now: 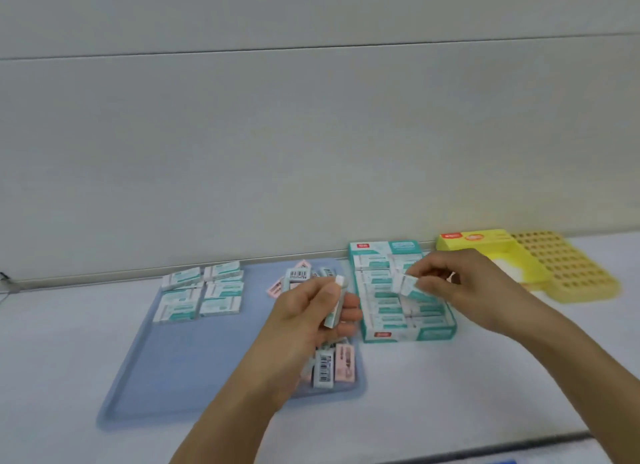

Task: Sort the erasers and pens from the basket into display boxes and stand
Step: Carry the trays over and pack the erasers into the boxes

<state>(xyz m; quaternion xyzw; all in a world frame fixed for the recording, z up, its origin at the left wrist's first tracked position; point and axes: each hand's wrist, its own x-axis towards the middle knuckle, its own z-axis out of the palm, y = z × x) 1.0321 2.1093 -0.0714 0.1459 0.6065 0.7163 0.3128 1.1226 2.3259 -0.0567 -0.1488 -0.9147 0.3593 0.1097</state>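
Observation:
A blue tray [180, 359] lies on the table and holds loose erasers. Several teal-and-white erasers [201, 292] sit in a neat block at its far left. A loose heap of white and pink erasers [332, 365] lies at its right side. My left hand [311, 311] grips a teal-and-white eraser [337, 304] on edge above the heap. My right hand [460, 283] pinches another teal eraser [407, 283] over the teal display box [408, 333], which holds rows of matching erasers.
A yellow display box [485, 247] stands behind my right hand. A yellow grid stand [575, 273] with many holes lies to its right. The wall runs close behind the boxes. A dark table edge shows at the bottom right.

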